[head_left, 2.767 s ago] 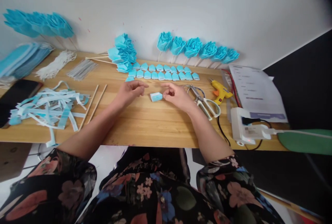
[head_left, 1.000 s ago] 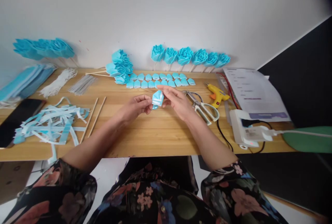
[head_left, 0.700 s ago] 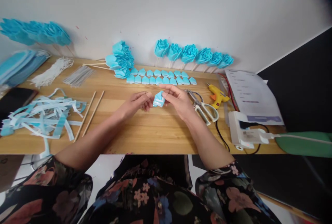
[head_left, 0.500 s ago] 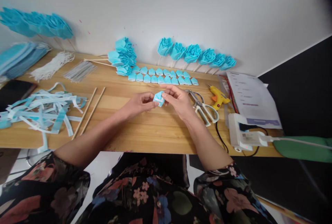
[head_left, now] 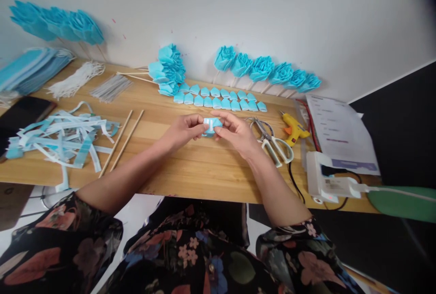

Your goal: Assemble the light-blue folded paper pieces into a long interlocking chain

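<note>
At the left edge of the frame, your stack of blue face masks [head_left: 37, 69] is cut off, and below it the black phone [head_left: 29, 108] runs out of view, partly behind the tangle of cut mask strips [head_left: 68, 135]. In the upper left, blue fabric roses [head_left: 56, 24] overlap before the wall, so their exact number is hard to tell. White cords [head_left: 76, 78] and thin grey strips [head_left: 111, 87] lie below them on the worktop [head_left: 190, 171], then two wooden sticks [head_left: 127, 139], their lower ends near your left forearm.

Left of centre, a rose cluster [head_left: 168, 69] lies on its side, blooms merging. At the centre, your left hand [head_left: 185, 129] pinches the left end of a folded blue piece [head_left: 213, 123] with white bands; your right hand [head_left: 238, 133] pinches its right end. Each grip is narrow, with some fingertips hidden behind the piece. Just beyond are two rows of folded petals [head_left: 216, 102].

To the right, more roses [head_left: 261, 68] stand at the wall above your scissors [head_left: 266, 134] and yellow glue gun [head_left: 295, 128]. Next come printed sheets [head_left: 335, 124], their text unreadable, a white power adapter [head_left: 313, 173], and a green object [head_left: 402, 203] cut off by the right edge.
</note>
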The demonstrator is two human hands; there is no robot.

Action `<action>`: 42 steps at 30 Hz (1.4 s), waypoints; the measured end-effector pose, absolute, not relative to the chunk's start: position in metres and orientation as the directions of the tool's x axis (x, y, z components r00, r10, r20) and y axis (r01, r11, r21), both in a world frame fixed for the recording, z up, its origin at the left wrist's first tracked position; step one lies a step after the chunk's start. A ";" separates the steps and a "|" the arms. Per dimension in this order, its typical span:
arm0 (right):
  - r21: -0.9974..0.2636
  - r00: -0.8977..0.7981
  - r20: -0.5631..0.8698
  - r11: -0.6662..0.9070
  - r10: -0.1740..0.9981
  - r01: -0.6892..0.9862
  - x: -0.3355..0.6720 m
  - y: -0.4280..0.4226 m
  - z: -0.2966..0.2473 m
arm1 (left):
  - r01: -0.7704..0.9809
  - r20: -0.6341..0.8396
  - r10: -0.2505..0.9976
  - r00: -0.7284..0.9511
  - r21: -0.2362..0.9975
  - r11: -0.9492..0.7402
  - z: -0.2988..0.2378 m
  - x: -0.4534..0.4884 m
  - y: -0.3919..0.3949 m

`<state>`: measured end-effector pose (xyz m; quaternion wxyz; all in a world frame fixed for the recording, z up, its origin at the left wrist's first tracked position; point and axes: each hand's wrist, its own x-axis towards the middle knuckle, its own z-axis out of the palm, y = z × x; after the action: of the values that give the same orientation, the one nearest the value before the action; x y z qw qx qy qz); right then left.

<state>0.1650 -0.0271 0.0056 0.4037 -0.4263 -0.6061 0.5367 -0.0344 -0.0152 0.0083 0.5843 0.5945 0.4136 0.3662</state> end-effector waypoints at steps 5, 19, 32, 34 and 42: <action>-0.991 -0.320 0.027 0.068 0.947 0.118 0.165 -0.027 0.005 | 0.068 -0.027 0.924 0.383 0.998 0.001 0.010 -0.034 -0.016; -0.965 -0.293 0.086 0.153 0.952 0.214 0.162 -0.030 0.008 | 0.126 -0.068 0.900 0.431 0.992 0.015 0.008 -0.030 -0.018; -0.986 -0.152 0.097 0.115 0.984 0.117 0.164 -0.028 0.005 | 0.097 -0.006 0.916 0.402 0.995 -0.036 0.006 -0.030 -0.016; -0.992 -0.158 0.091 0.104 0.983 0.076 0.165 -0.027 0.004 | 0.062 0.000 0.930 0.367 0.998 -0.024 0.006 -0.032 -0.015; -0.993 -0.157 0.106 0.112 0.982 0.030 0.165 -0.026 0.003 | 0.025 -0.022 0.945 0.326 1.000 0.015 0.004 -0.034 -0.014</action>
<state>0.1645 -0.0259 0.0034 0.4766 -0.4408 -0.5737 0.4995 -0.0337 -0.0138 0.0039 0.5747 0.5766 0.4207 0.4002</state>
